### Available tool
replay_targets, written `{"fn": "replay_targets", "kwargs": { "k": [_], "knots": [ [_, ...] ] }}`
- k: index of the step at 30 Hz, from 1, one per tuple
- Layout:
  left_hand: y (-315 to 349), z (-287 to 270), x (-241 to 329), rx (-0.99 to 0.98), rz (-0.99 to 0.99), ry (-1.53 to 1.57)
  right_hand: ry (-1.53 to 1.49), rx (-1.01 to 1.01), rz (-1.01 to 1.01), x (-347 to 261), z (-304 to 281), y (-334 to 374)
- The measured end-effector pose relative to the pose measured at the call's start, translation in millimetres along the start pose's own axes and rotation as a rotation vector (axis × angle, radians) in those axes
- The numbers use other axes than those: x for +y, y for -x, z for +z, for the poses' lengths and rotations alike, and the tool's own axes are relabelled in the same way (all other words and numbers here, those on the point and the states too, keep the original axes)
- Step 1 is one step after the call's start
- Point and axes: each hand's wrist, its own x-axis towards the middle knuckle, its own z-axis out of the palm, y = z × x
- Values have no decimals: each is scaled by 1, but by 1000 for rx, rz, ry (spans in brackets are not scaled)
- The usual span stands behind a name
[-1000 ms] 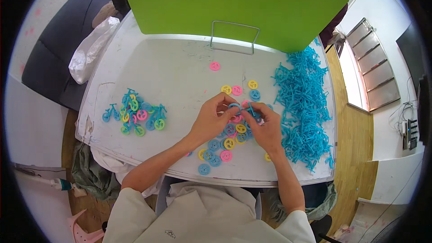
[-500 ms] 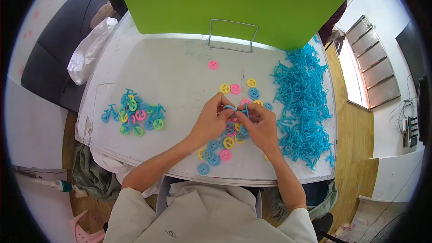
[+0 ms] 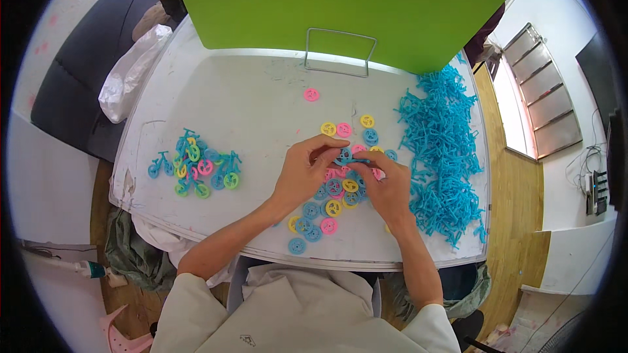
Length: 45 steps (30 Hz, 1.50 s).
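Note:
My left hand [image 3: 306,168] pinches a small blue toy wheel [image 3: 343,155] over the middle of the table. Closed on a thin blue plastic toy bike frame [image 3: 358,161], my right hand [image 3: 387,186] presses it against that wheel; fingers hide part of both. Below and around my hands lie loose wheels in blue, yellow and pink, among them a yellow wheel [image 3: 333,208] and a pink wheel [image 3: 328,225]. Toward the left rests a cluster of small toy bikes [image 3: 196,163] with blue frames and coloured wheels. A long heap of blue frame pieces [image 3: 441,150] covers the right side.
A green panel [image 3: 353,6] stands along the far edge of the white table [image 3: 261,98], with a bent wire frame [image 3: 340,52] before it. A white plastic bag [image 3: 134,72] hangs at the far left. Parts of other people show behind the panel's two sides.
My hands have turned the wheel and frame, so the wheel's face now shows. The frame has swung from upright to nearly level. The loose wheels and the heap look the same.

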Motion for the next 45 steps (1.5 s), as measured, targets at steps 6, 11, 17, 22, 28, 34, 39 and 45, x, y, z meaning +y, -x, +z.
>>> {"fn": "replay_targets", "kwargs": {
  "k": [6,11,17,22,28,34,39,45],
  "knots": [
    [2,3,1,-1,-10,-68,-56,-3,17,2,-1,-2],
    [8,9,6,74,-54,44,-236,-57,236,-2,-2,-4],
    [11,11,-4,89,85,-124,-362,-93,360,-3,-1,-4],
    [11,12,7,85,32,-211,-157,6,313,-8,1,-2],
    [0,1,2,-16,7,45,-211,-117,156,7,-8,-2],
    [-3,-17,23,175,41,70,-62,-105,-59,2,-38,-11],
    [24,-63,49,420,213,-623,319,-16,146,4,-92,-5],
    [52,-99,40,694,159,-980,598,-239,227,40,-93,5]
  ]
}}
